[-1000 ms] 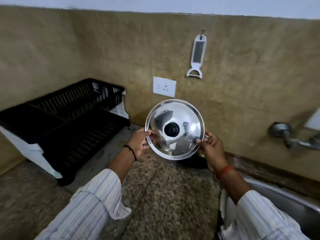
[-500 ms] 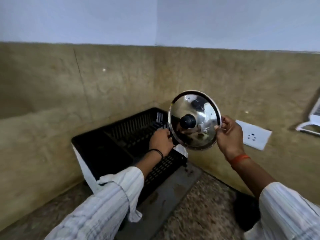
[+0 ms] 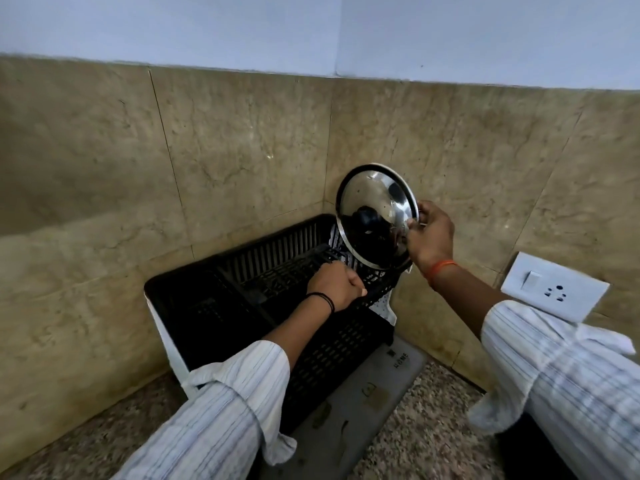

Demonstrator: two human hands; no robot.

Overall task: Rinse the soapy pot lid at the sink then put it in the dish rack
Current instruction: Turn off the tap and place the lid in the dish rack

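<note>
1. The right hand (image 3: 431, 233) pinches the round shiny steel pot lid (image 3: 375, 216) by its rim, on edge above the black slatted plastic dish rack (image 3: 214, 292).
2. The left hand (image 3: 337, 287), fingers curled, rests on the rack's upper tier.

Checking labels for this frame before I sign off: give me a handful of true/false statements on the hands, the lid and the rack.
1. The right hand holds the pot lid by its rim. True.
2. The left hand also grips the lid. False: it rests on the black dish rack, apart from the lid.
3. The lid lies flat in the rack. False: it is held up on edge above the rack's far right corner.
4. The lid's black knob faces the camera. True.
5. A wall socket sits to the right of the rack. True.
</note>
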